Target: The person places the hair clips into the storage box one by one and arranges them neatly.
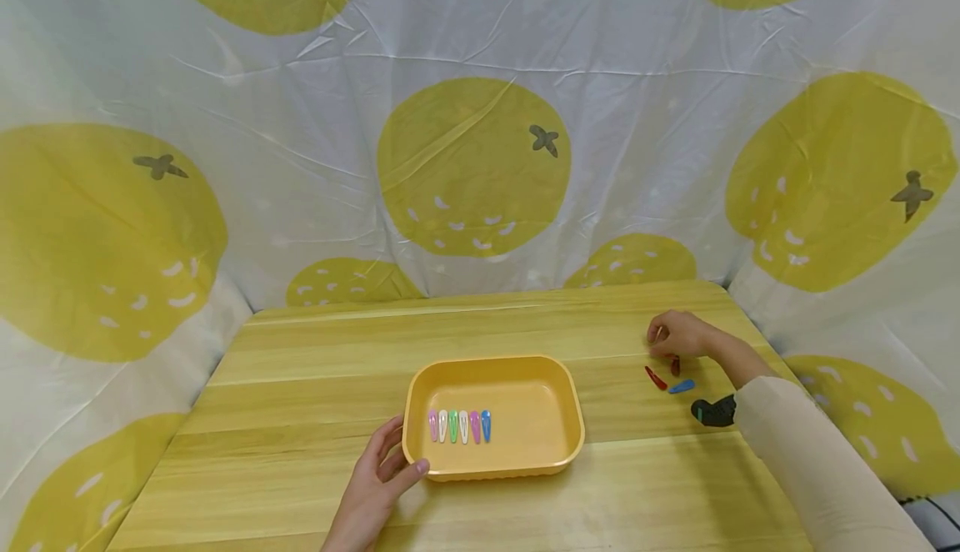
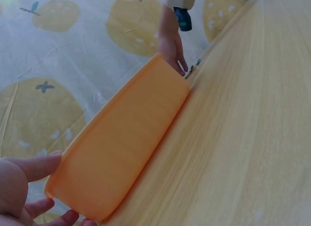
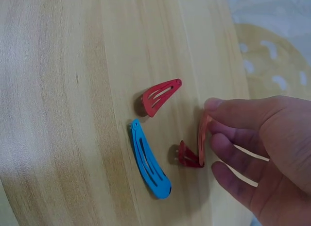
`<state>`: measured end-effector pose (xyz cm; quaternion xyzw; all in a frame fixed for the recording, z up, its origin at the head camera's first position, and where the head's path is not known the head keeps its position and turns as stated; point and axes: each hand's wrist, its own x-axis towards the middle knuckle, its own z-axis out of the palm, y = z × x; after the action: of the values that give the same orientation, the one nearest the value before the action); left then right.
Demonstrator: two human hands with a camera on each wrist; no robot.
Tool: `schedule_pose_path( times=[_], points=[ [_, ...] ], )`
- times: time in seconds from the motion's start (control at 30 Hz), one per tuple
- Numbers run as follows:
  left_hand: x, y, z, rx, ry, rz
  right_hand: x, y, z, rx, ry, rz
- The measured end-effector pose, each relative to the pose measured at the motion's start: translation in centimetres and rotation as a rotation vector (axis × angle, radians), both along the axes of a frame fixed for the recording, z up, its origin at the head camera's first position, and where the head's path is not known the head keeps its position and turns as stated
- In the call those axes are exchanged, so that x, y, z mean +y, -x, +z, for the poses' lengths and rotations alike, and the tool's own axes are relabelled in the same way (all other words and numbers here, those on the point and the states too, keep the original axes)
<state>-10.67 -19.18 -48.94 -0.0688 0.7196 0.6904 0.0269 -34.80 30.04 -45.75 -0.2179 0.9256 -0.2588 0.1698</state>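
My left hand point(image 1: 372, 477) holds the yellow-orange plastic tray point(image 1: 517, 475) by its left near corner, the thumb on the rim. Inside the tray lies a row of several snap hair clips point(image 1: 453, 426) in pink, white, green, purple and blue. At the right of the table my right hand point(image 1: 681, 335) pinches an orange-red hair clip point(image 3: 203, 138) between thumb and index finger. Its lower end meets a red hair clip point(image 3: 189, 156) on the wood. Beside these lie another red clip point(image 3: 160, 97) and a blue clip point(image 3: 149, 163).
A wooden table point(image 1: 315, 385) carries everything. White cloth with yellow fruit prints point(image 1: 472, 168) hangs behind it and at both sides. A dark wrist device point(image 1: 712, 411) sits at my right sleeve cuff, above the table.
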Motion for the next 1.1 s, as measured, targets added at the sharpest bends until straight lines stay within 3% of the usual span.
schedule_pose_path(
  times=[0.5, 1.1],
  points=[
    [0.03, 0.00, 0.01, -0.003, -0.016, 0.000, 0.13, -0.34, -0.49, 0.039, -0.011, 0.012],
    [-0.16, 0.01, -0.15, -0.003, -0.018, 0.000, -0.57, -0.28, -0.34, 0.000, 0.001, 0.051]
  ],
)
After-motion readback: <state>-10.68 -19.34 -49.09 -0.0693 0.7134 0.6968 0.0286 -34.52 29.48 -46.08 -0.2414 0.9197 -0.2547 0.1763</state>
